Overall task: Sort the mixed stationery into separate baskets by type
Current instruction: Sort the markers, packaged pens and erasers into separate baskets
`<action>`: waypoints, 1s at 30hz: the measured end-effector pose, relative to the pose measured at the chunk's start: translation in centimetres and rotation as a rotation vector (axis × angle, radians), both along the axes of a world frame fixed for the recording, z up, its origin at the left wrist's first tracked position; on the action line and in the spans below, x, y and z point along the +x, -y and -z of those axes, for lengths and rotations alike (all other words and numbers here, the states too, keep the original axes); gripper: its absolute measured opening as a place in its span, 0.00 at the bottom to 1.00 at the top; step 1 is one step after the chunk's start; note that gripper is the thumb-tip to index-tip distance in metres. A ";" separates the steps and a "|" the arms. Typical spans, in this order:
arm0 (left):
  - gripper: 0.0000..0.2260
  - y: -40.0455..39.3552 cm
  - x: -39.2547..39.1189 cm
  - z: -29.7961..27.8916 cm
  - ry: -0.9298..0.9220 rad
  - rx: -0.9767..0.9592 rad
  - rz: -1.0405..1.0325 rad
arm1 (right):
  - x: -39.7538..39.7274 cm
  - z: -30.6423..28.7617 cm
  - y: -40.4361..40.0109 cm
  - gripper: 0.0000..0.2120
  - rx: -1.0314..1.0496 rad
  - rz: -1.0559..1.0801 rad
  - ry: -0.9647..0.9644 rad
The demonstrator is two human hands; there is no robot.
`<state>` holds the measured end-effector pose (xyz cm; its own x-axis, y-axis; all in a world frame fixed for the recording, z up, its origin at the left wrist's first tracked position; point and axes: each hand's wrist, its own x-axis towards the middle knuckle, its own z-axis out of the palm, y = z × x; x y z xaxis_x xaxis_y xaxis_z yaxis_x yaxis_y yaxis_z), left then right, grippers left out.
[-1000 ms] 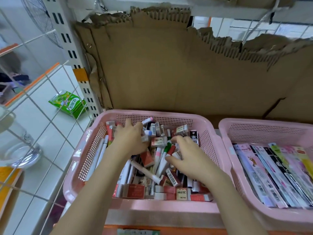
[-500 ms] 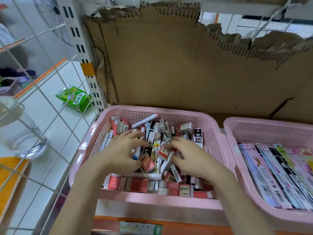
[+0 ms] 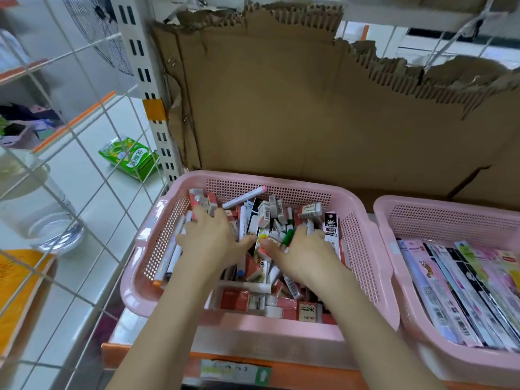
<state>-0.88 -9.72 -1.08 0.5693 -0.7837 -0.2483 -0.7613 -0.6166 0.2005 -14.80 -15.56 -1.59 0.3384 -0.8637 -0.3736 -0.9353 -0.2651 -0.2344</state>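
Both hands moved apart, left hand (image 3: pixel 213 237) and right hand (image 3: pixel 302 253) spread flat on stationery (image 3: pixel 261 218)

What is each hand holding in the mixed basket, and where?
Cannot be told: left hand and right hand lie palm-down on the stationery in the pink basket, fingers buried.

Single head-worn view, looking steeply down and forward, close over pink basket (image 3: pixel 363 249) on shelf
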 end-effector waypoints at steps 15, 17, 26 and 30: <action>0.40 -0.9 1.1 0.8 -0.077 -0.033 0.004 | 2.3 0.3 -1.0 0.32 -0.021 0.056 0.175; 0.38 -1.2 1.3 1.0 -0.107 -0.011 0.027 | 2.2 0.1 -0.7 0.31 0.018 0.083 0.222; 0.25 -1.6 2.2 0.8 -0.187 -0.104 0.026 | 2.5 0.4 -1.3 0.34 -0.086 0.049 0.154; 0.26 -1.8 2.6 1.0 -0.177 -0.137 0.021 | 2.7 0.0 -0.5 0.39 -0.016 0.069 0.131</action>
<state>1.70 -7.95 -2.07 0.5095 -0.8282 -0.2336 -0.7192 -0.5589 0.4129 -12.08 -15.11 -1.55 0.3233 -0.8920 -0.3160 -0.9131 -0.2064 -0.3516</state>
